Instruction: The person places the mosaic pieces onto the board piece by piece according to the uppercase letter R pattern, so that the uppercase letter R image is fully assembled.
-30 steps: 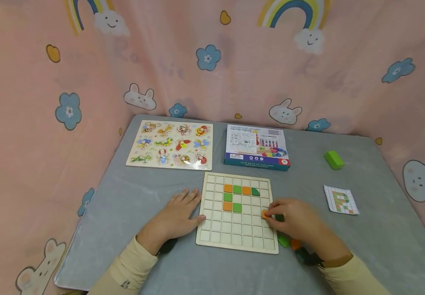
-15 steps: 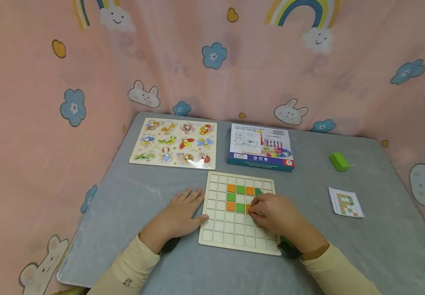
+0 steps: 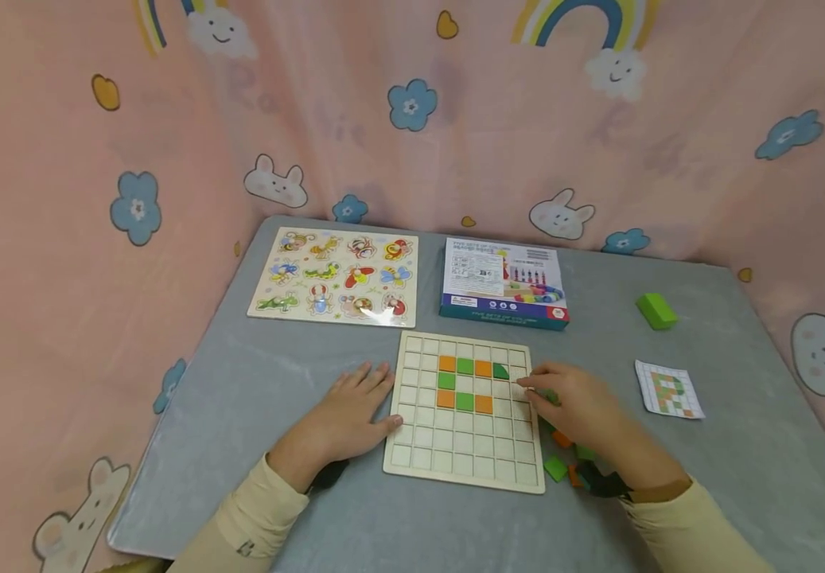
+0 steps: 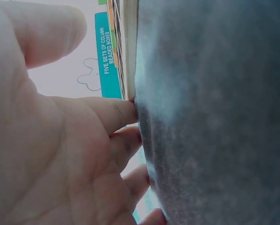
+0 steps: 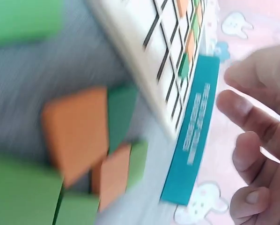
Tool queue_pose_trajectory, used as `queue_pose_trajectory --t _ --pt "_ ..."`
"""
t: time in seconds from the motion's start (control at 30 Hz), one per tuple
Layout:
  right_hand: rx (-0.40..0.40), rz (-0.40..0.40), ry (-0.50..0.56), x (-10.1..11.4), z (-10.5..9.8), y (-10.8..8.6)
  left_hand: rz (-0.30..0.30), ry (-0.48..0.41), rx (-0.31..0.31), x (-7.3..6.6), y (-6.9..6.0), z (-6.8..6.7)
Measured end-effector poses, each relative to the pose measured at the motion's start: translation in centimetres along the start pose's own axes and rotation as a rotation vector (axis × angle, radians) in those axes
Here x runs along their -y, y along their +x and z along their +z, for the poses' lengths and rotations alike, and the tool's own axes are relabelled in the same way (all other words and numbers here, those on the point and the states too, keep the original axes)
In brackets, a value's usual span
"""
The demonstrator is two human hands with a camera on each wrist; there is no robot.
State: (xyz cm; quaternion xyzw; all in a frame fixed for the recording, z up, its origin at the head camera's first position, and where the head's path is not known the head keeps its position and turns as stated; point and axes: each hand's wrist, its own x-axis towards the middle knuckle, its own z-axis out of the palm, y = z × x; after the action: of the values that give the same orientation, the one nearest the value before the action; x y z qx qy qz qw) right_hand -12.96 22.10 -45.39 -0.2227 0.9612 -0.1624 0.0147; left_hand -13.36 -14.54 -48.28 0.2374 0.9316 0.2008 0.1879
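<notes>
- Apparently the left hand [image 3: 351, 418] is there to steady things: fingers extended, gripping nothing, its thumb over the left edge of the gridded board [image 3: 448, 442]. How hard it presses, I can't tell.
- The right hand [image 3: 577, 406] hangs by the board's right edge, fingers loosely bent, thumb and forefinger slightly apart with nothing between them.
- Loose tiles [image 3: 555, 469] lie beside the board under that arm, probably to keep the reach short.
- Seven square tiles and a dark green rounded piece [image 3: 500, 371] sit in the board's cells, the rounded one ending the top row, I'd guess to curve the shape.
- The pattern card [image 3: 668, 390] lies face up to the right, likely so it can be glanced at.
</notes>
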Motion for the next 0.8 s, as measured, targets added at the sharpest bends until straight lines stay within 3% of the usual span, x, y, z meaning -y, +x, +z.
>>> queue_pose_trajectory --t 0.2,0.43,0.8 --pt "0.042 0.039 -0.076 -1.4 0.0 -1.7 -0.004 0.006 0.004 0.2 0.1 0.3" --pt "0.108 0.089 -0.108 -1.6 1.1 -2.8 -0.02 0.011 0.003 0.5 0.0 0.6" --pt "0.115 0.133 -0.111 -1.6 1.4 -3.5 -0.017 0.006 -0.009 0.0 0.1 0.3"
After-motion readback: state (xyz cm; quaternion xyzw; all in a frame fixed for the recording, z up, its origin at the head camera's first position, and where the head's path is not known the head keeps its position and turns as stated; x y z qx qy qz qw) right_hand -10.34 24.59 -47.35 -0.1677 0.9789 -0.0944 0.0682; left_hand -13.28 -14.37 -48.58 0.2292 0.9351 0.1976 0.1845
